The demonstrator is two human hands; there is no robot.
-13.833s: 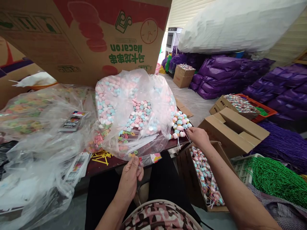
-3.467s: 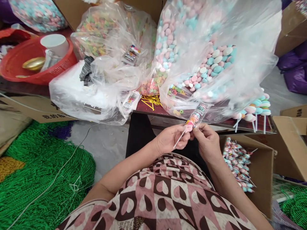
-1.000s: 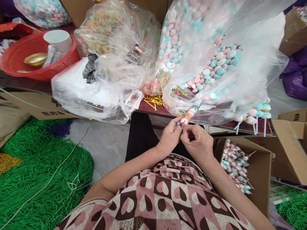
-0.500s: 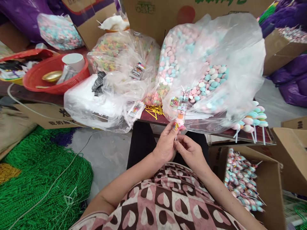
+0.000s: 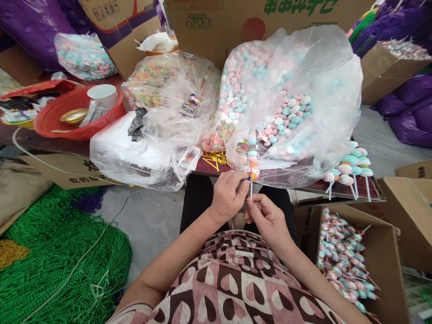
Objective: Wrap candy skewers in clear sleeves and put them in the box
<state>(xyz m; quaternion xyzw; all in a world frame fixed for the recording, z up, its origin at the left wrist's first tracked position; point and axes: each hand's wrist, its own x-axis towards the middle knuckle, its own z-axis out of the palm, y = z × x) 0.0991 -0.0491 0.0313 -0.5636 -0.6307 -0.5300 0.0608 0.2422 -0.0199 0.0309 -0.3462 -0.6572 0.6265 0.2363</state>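
Observation:
Upright between my hands stands a candy skewer (image 5: pixel 253 156), pink, blue and orange pieces on a white stick inside a clear printed wrapper. My left hand (image 5: pixel 227 196) pinches the wrapper's lower end beside the candy. Below it, the fingertips of my right hand (image 5: pixel 269 219) are closed on the bare stick. Just beyond lies a big clear bag of pastel candies (image 5: pixel 293 112). Yellow twist ties (image 5: pixel 215 159) are scattered on the table's edge to the left. Several unwrapped candy skewers (image 5: pixel 353 166) rest at the table's right end, sticks hanging over the edge.
A cardboard box (image 5: pixel 384 261) holding wrapped skewers stands at lower right. On the table's left are a red basin (image 5: pixel 47 119) with a white cup and a bag of gummy candies (image 5: pixel 151 83). Green bead strings (image 5: pixel 60 256) are heaped on the floor at left.
The skewer has straightened, and more bare stick shows between my hands. My left hand has shifted slightly up and left around the wrapper's end. The whole view has tilted a little.

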